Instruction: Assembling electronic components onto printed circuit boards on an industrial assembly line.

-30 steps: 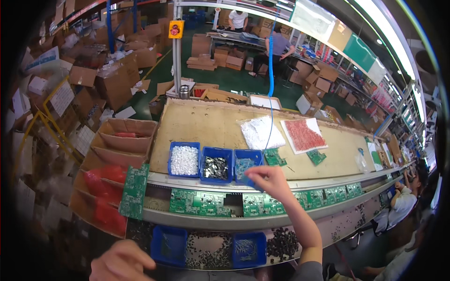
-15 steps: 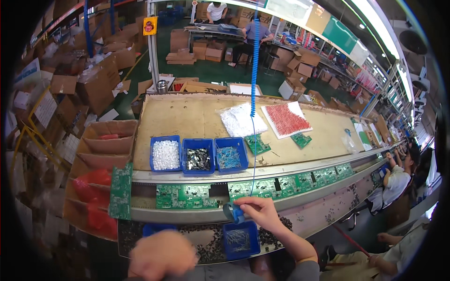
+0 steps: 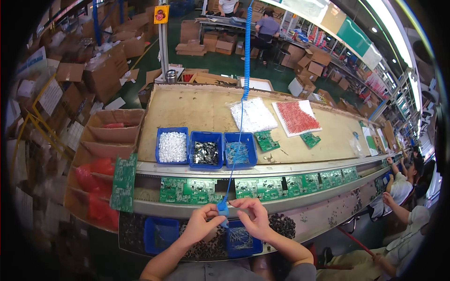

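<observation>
Between my hands hangs a blue wrist strap [image 3: 222, 211], its thin cord rising to a blue coiled cable [image 3: 247, 56]. My left hand [image 3: 202, 225] is closed, fingers and thumb pinching the strap's left side. At the strap's upper right, my right hand [image 3: 254, 219] has its thumb and forefinger closed on it; the exact grip is partly hidden. Below my right hand, a blue bin [image 3: 257, 247] contains wire-leaded components. Another blue bin [image 3: 150, 234] lies beside my left forearm, with a few thin pieces in it. Behind the strap, green circuit boards [image 3: 190, 191] line the conveyor rail.
Three blue bins, of white parts [image 3: 172, 147], black parts [image 3: 205, 153] and blue leaded components [image 3: 237, 153], stand beyond the rail. A circuit board [image 3: 123, 182] overhangs the left end near a cardboard divider box [image 3: 110, 150]. Co-workers [image 3: 398, 187] sit along the right.
My left hand has come up from the lower edge and taken hold of the strap. The strap, earlier a wide loop in my right hand, now appears narrower. The view has shifted slightly.
</observation>
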A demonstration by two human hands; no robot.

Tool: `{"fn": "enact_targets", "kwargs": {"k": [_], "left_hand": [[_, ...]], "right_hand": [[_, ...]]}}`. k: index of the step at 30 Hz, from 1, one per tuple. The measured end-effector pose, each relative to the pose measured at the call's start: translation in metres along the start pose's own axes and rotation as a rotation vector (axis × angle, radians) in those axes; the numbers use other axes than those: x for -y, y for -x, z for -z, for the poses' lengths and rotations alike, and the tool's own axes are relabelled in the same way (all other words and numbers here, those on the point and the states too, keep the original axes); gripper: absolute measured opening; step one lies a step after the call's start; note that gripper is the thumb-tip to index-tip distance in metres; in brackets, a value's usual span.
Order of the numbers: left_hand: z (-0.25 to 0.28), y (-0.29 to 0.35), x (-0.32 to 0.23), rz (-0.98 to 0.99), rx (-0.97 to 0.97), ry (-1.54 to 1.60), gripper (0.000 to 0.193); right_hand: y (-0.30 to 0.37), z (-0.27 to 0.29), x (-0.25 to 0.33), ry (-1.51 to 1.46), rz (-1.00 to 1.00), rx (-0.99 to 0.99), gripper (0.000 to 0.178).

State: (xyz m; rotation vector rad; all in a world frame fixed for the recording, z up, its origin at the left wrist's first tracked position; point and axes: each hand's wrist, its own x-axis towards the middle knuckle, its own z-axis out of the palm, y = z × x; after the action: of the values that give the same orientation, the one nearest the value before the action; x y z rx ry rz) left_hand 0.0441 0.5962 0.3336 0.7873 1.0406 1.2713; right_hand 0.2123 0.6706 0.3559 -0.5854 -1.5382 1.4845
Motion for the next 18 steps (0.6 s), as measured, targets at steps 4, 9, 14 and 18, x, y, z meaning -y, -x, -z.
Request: {"fn": "enact_targets", "kwargs": {"k": [4, 9, 14, 18], "left_hand": [[0.002, 0.006, -0.020, 0.027, 0.087, 0.154, 0.024], [-0.002, 0.014, -0.028, 0.041, 0.145, -0.058, 0.023], [-0.012, 0.025, -0.024, -0.144, 0.171, -0.480, 0.030], [-0.016, 0.031, -0.009, -0.213, 0.050, -0.505, 0.033]], "right_hand": [[-0.005, 0.010, 0.004, 0.553, 0.188, 0.320, 0.022], [-0.012, 0.017, 0.002, 1.000, 0.222, 0.722, 0.045], [-0.022, 0.000, 0.002, 0.623, 0.214, 0.700, 0.056], [-0.039, 0.009, 0.005, -0.036, -0.794, 0.672, 0.051]]}}
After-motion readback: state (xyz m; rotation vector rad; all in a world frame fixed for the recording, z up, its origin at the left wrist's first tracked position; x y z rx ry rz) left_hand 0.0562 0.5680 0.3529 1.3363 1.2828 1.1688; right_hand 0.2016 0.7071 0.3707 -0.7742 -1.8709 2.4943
